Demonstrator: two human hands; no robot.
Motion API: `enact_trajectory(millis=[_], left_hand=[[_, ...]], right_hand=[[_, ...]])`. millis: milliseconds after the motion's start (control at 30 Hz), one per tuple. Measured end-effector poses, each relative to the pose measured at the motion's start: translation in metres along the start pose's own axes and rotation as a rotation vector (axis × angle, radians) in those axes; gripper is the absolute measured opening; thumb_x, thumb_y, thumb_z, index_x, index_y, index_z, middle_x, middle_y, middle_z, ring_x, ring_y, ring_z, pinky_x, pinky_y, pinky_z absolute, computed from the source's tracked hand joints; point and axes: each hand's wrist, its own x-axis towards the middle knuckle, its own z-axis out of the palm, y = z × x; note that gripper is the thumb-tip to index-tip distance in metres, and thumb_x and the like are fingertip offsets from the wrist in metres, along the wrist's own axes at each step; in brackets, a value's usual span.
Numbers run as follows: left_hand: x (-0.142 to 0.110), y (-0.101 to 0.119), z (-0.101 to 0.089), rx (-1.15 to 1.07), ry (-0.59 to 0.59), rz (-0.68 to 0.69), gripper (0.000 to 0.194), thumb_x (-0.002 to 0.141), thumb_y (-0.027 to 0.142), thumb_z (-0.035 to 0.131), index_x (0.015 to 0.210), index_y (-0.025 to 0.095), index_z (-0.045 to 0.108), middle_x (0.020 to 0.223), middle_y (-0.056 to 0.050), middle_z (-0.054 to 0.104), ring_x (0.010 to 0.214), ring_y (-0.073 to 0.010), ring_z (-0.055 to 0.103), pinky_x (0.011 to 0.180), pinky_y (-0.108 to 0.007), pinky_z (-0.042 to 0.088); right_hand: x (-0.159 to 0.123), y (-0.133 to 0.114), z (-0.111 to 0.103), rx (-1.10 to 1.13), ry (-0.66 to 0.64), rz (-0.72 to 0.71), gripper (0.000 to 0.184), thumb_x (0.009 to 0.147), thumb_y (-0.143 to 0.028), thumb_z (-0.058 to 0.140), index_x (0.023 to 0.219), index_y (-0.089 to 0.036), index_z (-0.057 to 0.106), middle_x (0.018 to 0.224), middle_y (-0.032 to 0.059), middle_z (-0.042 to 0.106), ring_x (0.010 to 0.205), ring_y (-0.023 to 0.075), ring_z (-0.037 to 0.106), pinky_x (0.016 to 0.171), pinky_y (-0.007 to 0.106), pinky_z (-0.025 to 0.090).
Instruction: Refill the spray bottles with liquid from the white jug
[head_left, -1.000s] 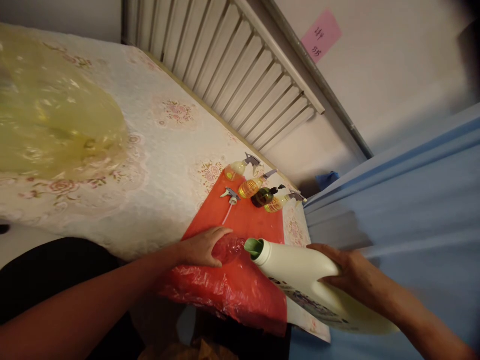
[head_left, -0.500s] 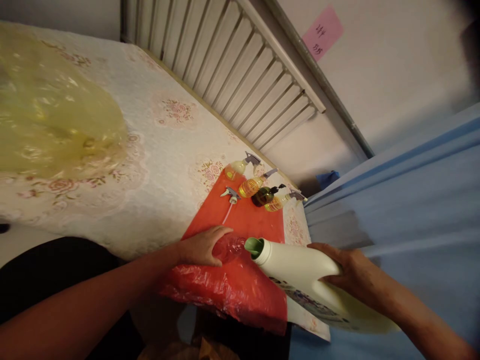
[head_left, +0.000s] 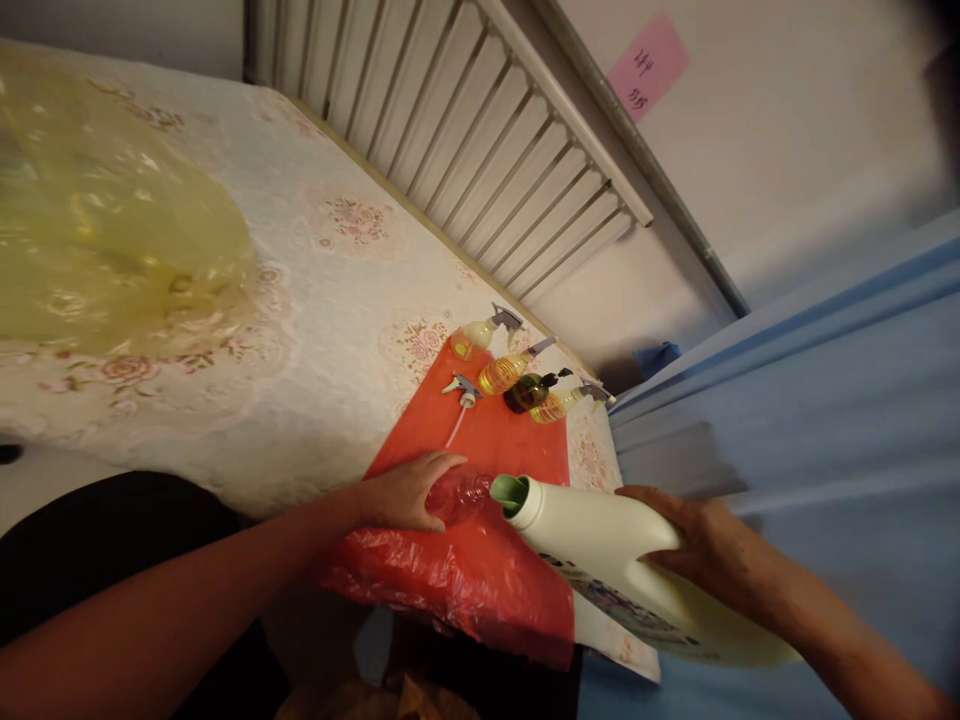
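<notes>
Left hand (head_left: 409,492) curled round clear bottle (head_left: 453,500) near front edge of table (head_left: 322,340), right hand (head_left: 694,540) gripping tilted jug (head_left: 592,520); drifting green spout (head_left: 510,492) could spill onto red sheet (head_left: 517,445).

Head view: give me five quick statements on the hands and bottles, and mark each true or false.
1. The right hand grips the large pale jug. True.
2. The left hand lies on the yellow bag. False: it holds the clear bottle.
3. The jug's mouth faces the clear bottle. True.
4. The spray head is fitted on the clear bottle. False: it lies apart on the red sheet.
5. The dark bottle stands between two yellowish ones. True.
</notes>
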Motion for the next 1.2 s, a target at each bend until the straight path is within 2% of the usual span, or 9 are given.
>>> enact_trajectory(millis=[533,1033,1200], left_hand=[[0.0002,0.0051,-0.0027,0.006,0.005,-0.016,0.090,0.065,0.028,0.075,0.145,0.023,0.033,0.148,-0.011,0.042,0.137,-0.0304,0.041,0.114,-0.043,0.035],[0.0001,0.0069,-0.0040,0.000,-0.009,-0.022,0.089,0.066,0.029,0.075,0.145,0.024,0.032,0.149,-0.012,0.041,0.138,-0.0308,0.040,0.115,-0.045,0.034],[0.0000,0.0057,-0.0030,0.001,-0.006,-0.020,0.090,0.067,0.029,0.075,0.145,0.022,0.032,0.149,-0.012,0.041,0.137,-0.0302,0.040,0.115,-0.043,0.034]], right_hand=[[0.0005,-0.0020,-0.0009,0.010,-0.005,0.001,0.052,0.074,-0.021,0.058,0.125,-0.031,0.059,0.095,-0.0027,0.076,0.082,0.0195,0.071,0.071,0.025,0.052],[-0.0015,-0.0080,-0.0042,-0.007,-0.002,0.021,0.053,0.074,-0.022,0.057,0.127,-0.029,0.059,0.093,-0.0006,0.077,0.081,0.0206,0.071,0.070,0.026,0.053],[0.0002,-0.0043,-0.0023,-0.003,-0.003,0.010,0.053,0.074,-0.022,0.058,0.127,-0.030,0.059,0.095,-0.0011,0.077,0.083,0.0199,0.071,0.074,0.026,0.054]])
